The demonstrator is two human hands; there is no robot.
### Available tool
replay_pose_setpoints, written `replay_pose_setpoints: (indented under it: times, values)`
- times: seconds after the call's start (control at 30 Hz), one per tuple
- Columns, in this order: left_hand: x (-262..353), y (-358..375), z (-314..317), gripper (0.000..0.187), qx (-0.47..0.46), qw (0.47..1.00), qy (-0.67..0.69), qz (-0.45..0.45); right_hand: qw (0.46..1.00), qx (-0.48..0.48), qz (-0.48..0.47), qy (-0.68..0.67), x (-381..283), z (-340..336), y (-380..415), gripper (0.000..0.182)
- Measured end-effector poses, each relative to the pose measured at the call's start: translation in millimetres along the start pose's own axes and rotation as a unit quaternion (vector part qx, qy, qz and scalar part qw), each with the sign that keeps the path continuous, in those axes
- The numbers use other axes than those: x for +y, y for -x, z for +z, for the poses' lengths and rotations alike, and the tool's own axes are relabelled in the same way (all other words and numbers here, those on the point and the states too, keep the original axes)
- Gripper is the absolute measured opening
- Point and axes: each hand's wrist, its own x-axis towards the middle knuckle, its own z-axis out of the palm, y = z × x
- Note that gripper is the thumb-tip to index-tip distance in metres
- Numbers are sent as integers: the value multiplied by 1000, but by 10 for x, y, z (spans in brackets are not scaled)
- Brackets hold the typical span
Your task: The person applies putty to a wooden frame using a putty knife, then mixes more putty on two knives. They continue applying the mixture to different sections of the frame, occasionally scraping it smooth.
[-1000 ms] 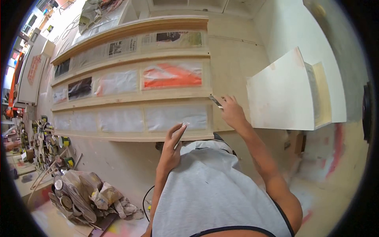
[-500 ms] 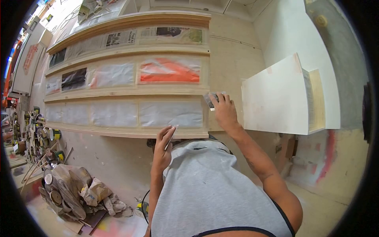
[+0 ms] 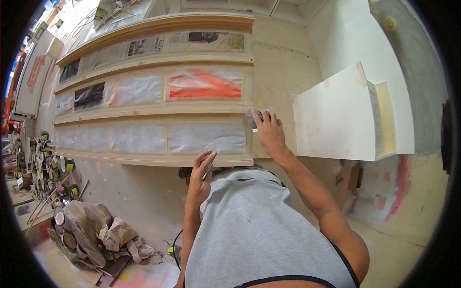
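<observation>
Three long pale wooden frames (image 3: pixel 144 114) lie side by side in front of me, their panels covered with plastic sheet and newspaper. My right hand (image 3: pixel 272 137) is closed around a small grey block-like piece (image 3: pixel 251 120) with a whitish lower edge, at the right end of the nearest frame. My fingers hide most of that piece. By the near edge of the same frame, my left hand (image 3: pixel 198 180) grips a thin, flat, blade-like tool (image 3: pixel 210 165), its pale tip pointing up over the wood. A grey plastic-covered panel (image 3: pixel 206 137) lies between the two hands.
A white box-like cabinet (image 3: pixel 336 117) stands to the right, beside a white wall panel (image 3: pixel 370 53). At lower left are a heap of crumpled paper and cloth (image 3: pixel 89 230) and several cans (image 3: pixel 67 164). A dark cable (image 3: pixel 176 245) runs by my left arm.
My right hand has shifted slightly left and up with the grey piece. The tool in my left hand has tipped a little and moved slightly right and up.
</observation>
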Motion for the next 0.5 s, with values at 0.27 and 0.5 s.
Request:
replay_pose_setpoints:
  times: [0.27, 0.5]
  values:
    - [-65, 46, -48, 56, 2, 998, 56, -31, 998, -53, 7, -25, -32, -104, 10, 59]
    - [-58, 30, -73, 57, 14, 997, 64, -32, 999, -24, 18, -16, -57, 126, 0, 59]
